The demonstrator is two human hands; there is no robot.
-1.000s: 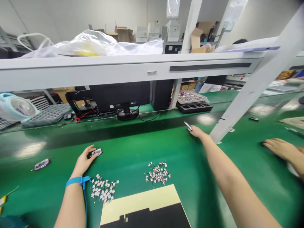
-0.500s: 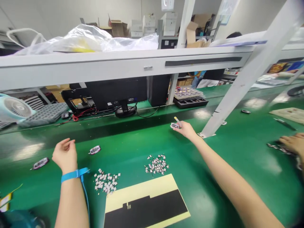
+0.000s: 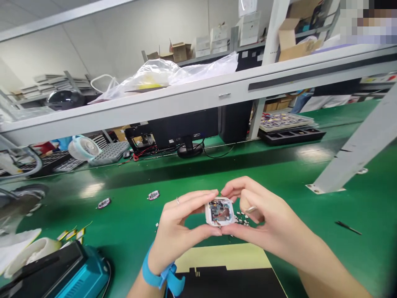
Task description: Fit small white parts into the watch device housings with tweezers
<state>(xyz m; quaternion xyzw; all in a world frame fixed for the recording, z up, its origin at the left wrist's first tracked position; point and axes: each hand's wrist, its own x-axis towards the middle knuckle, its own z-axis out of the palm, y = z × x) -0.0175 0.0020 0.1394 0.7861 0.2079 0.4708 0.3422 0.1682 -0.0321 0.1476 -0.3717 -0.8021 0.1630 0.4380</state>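
Here's the device [image 3: 220, 212], low in the centre over the worktop [image 3: 130, 231], open face toward the wearer, pinched between two hands! The left hand [image 3: 177, 219] has its grip on the left side, fingers far, thumb near. The right hand [image 3: 263, 209] closes forefinger and thumb at the far and near edges, with a pale stick [image 3: 251, 210] tucked in its curled fingers. And there's the worry: that grip is minding two things, so the stick could slip or jab the bare board [image 3: 222, 213]. Too light a pinch might drop the device among the parts [image 3: 242, 219]; too hard could flex its rim. The strap [image 3: 149, 269] could snag the sheet [image 3: 223, 251], too.
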